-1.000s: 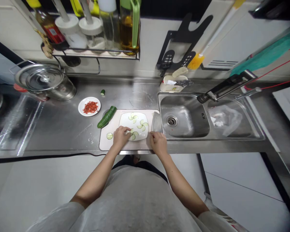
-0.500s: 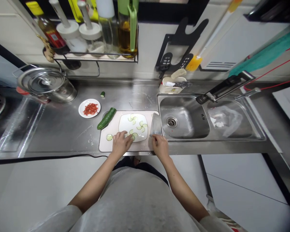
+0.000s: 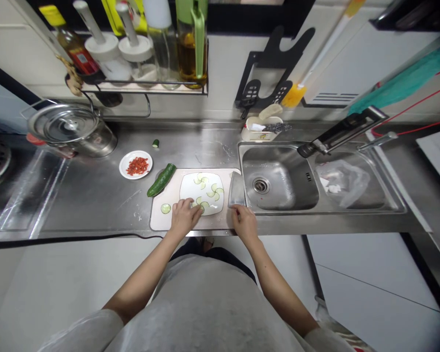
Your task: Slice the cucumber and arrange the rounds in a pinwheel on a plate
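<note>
Thin half-moon cucumber slices (image 3: 215,191) lie in pinwheel groups on a white squarish plate (image 3: 185,183), which rests on a pale cutting board (image 3: 161,222). Over the plate's near-left rim, my left hand (image 3: 183,216) has its fingers bent and its thumb and fingertips at a cucumber slice (image 3: 202,209) of the nearest group. My right hand (image 3: 245,222) is closed at the near end of a broad-bladed kitchen knife (image 3: 236,189) lying along the board's right side; its handle is hidden by the hand. A round cucumber slice (image 3: 165,209) and a cut cucumber (image 3: 162,180) lie to the left.
A white plate of chopped red pieces (image 3: 136,165) and a cucumber end (image 3: 156,143) sit behind left. A lidded steel pot (image 3: 73,129) stands farther left. To the right is a double sink (image 3: 278,178) with a faucet (image 3: 341,132). A bottle rack (image 3: 146,88) overhangs the counter.
The hands stay almost where they were; the left fingers shift very slightly at the nearest cucumber group. The knife and plate have not visibly moved.
</note>
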A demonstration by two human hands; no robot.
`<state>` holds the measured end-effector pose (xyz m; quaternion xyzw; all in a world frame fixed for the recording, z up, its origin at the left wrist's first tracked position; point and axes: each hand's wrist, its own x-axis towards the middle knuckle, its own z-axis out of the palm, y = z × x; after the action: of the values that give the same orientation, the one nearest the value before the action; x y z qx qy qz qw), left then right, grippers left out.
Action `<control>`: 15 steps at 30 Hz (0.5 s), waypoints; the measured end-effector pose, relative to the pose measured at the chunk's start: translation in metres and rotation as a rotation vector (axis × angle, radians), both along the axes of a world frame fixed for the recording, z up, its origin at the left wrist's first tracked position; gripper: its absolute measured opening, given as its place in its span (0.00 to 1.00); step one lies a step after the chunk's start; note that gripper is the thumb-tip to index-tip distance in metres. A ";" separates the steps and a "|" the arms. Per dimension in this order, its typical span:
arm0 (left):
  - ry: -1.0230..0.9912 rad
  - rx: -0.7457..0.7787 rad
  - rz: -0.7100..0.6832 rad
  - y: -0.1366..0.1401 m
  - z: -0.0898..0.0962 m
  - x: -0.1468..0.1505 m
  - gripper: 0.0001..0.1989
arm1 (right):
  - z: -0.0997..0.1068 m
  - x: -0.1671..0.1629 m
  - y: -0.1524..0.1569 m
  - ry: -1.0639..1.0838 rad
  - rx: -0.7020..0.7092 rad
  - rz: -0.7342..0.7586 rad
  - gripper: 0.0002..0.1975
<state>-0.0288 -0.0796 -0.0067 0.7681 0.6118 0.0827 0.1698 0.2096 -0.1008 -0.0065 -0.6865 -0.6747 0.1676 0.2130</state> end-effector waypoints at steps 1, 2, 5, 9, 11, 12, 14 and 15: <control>0.003 0.003 -0.001 0.000 0.000 0.001 0.17 | 0.000 0.000 0.000 0.005 0.000 0.001 0.15; 0.003 0.007 0.000 0.000 0.001 0.001 0.17 | -0.001 0.001 0.001 0.011 0.001 0.000 0.15; -0.026 0.015 0.036 -0.001 0.003 0.003 0.17 | -0.002 0.001 0.002 0.023 0.010 -0.008 0.15; -0.089 0.013 0.201 -0.004 0.003 -0.006 0.17 | -0.001 0.001 0.005 0.033 0.021 -0.018 0.15; -0.120 0.024 0.343 -0.007 0.000 -0.018 0.16 | 0.000 0.001 0.005 0.042 0.029 -0.020 0.14; -0.131 0.033 0.415 -0.008 -0.002 -0.025 0.16 | 0.001 0.001 0.005 0.045 0.034 -0.020 0.14; -0.141 0.044 0.526 -0.013 -0.006 -0.041 0.16 | 0.001 0.002 0.005 0.052 0.047 -0.015 0.14; -0.139 0.044 0.565 -0.015 -0.008 -0.048 0.16 | 0.000 0.003 0.005 0.057 0.057 -0.010 0.14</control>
<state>-0.0773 -0.0947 -0.0143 0.5634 0.7863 0.1924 0.1651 0.2122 -0.0958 -0.0060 -0.6786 -0.6693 0.1669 0.2524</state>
